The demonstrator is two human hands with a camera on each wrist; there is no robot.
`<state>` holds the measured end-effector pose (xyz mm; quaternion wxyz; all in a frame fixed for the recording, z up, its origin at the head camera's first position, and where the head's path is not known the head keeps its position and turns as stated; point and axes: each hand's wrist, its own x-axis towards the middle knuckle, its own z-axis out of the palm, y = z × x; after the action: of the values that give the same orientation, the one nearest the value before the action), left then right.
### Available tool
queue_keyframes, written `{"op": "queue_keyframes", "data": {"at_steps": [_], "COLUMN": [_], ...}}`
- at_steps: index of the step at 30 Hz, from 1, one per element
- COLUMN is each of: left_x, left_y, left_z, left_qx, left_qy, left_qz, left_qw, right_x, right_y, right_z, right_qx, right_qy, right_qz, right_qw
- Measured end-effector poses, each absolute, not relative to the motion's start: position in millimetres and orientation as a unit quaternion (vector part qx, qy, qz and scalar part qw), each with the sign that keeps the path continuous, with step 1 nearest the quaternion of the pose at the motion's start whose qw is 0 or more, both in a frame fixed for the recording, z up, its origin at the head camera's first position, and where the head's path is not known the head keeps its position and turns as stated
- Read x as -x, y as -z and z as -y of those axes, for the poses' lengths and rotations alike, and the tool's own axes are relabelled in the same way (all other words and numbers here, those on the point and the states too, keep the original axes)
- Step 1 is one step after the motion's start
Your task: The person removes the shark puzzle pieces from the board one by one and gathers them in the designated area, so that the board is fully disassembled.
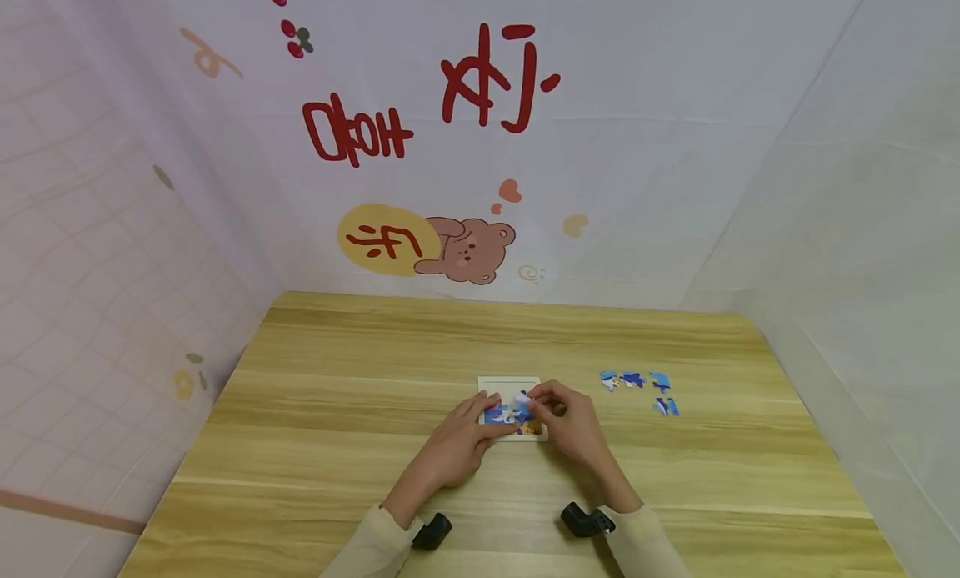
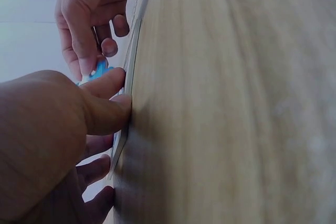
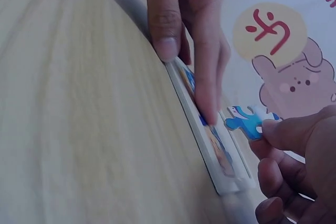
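Observation:
A white-rimmed puzzle tray (image 1: 495, 382) lies on the wooden table, partly filled with blue and yellow pieces. My left hand (image 1: 453, 446) rests on its left side, with fairly straight fingers touching the tray and the fitted pieces; in the right wrist view one finger (image 3: 207, 87) presses down inside the rim. Between thumb and fingertips, my right hand (image 1: 576, 424) pinches a blue and white puzzle piece (image 3: 245, 123). That piece is tilted and raised over the tray's right part. The hands hide some of the fitted pieces.
Several loose puzzle pieces lie to the right of the tray: a joined-looking pair (image 1: 632, 379), a blue piece (image 1: 660, 382) and another nearer piece (image 1: 666, 406). White cloth walls (image 1: 637, 186) with printed drawings enclose the table (image 1: 360, 361) at the back and sides.

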<state>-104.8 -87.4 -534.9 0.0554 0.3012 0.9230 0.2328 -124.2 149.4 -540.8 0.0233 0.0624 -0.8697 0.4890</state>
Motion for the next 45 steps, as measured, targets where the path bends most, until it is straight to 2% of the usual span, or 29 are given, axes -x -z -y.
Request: {"op": "queue_keyframes", "data": {"at_steps": [19, 28, 45], "left_x": [105.6, 105.4, 105.5], "left_y": [533.3, 535.3, 536.1], "left_z": [84.8, 85.0, 86.2], "left_qx": [-0.298, -0.298, -0.291], "left_qy": [-0.242, -0.244, -0.244], "left_qz": [-0.921, -0.921, -0.922], "left_qw": [0.056, 0.060, 0.071], "right_x": [123.7, 123.2, 116.8], "right_y": [541.6, 544.6, 537.0], "right_z": [-205.9, -242.9, -305.1], "right_qx": [-0.048, -0.055, 0.014], "right_qy": [-0.467, -0.442, -0.342], "right_qz": [0.881, 0.890, 0.935], "right_qw": [0.053, 0.095, 0.096]}}
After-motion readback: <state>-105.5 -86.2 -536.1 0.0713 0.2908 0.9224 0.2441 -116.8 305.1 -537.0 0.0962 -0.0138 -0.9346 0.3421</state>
